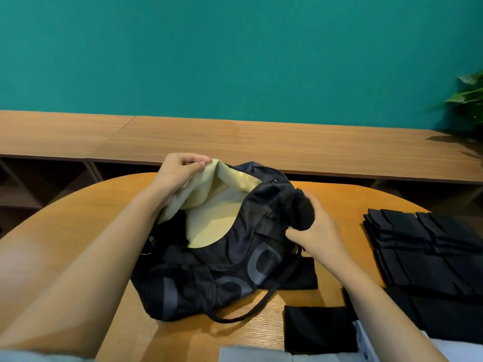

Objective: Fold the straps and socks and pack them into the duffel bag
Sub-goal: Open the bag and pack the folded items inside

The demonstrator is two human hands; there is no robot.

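A black duffel bag (230, 259) with grey lettering lies on the round wooden table (86, 220), its top unzipped and its pale yellow lining (214, 218) showing. My left hand (180, 169) pinches the far edge of the opening and holds it up. My right hand (317, 228) grips a rolled black sock (300, 207) at the right end of the bag, just above the opening. A folded black piece (317, 327) lies flat near the table's front edge. A stack of folded black pieces (428, 246) sits at the right.
A long wooden shelf unit (261, 145) runs behind the table, below a teal wall. A green plant (470, 92) stands at the far right. The bag's black carry strap (251, 309) loops out over the table in front.
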